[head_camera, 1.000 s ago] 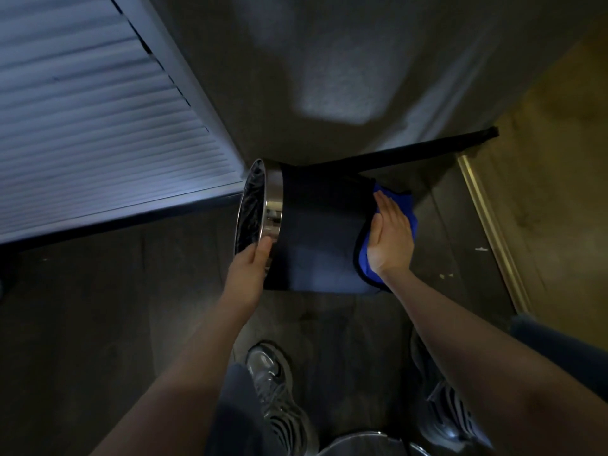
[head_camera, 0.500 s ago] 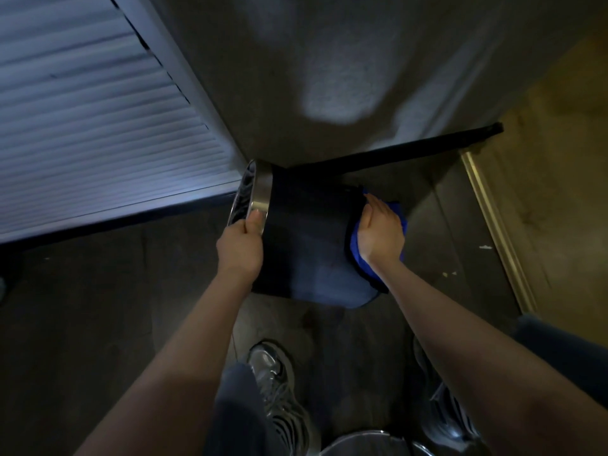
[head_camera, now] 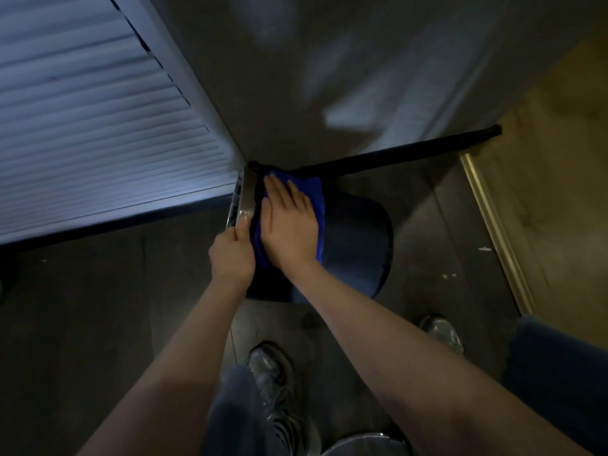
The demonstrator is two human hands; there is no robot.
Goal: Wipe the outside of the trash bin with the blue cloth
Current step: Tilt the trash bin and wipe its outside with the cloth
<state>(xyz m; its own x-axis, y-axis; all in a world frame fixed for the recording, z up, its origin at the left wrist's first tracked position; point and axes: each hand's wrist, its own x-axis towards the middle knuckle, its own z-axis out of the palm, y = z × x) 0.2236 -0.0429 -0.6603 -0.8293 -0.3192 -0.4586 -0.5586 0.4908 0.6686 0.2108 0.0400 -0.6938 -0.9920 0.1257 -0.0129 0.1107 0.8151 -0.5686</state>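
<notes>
Trash bin point(head_camera: 355, 245), dark-sided and tipped on its side, is seen wedged into a corner of the floor point(head_camera: 98, 324), its metal rim point(head_camera: 245, 199) turned toward a louvered door point(head_camera: 98, 126) on the left and its body close under a grey wall point(head_camera: 329, 77) with a dark baseboard point(head_camera: 394, 156). Open floor is left to the right of the bin, up to a metal threshold strip point(head_camera: 493, 225); nearer the camera, two sneakers point(head_camera: 269, 366) are planted close by. The rim is gripped by the left hand point(head_camera: 230, 255), thumb laid along the metal and fingers curled round the edge. The blue cloth point(head_camera: 316, 195) is pressed flat against the bin's side, just beside the rim, under the right hand point(head_camera: 289, 222), whose fingers point(head_camera: 273, 192) are held straight and spread, the cloth showing beyond the fingertips and along the hand's right edge.
</notes>
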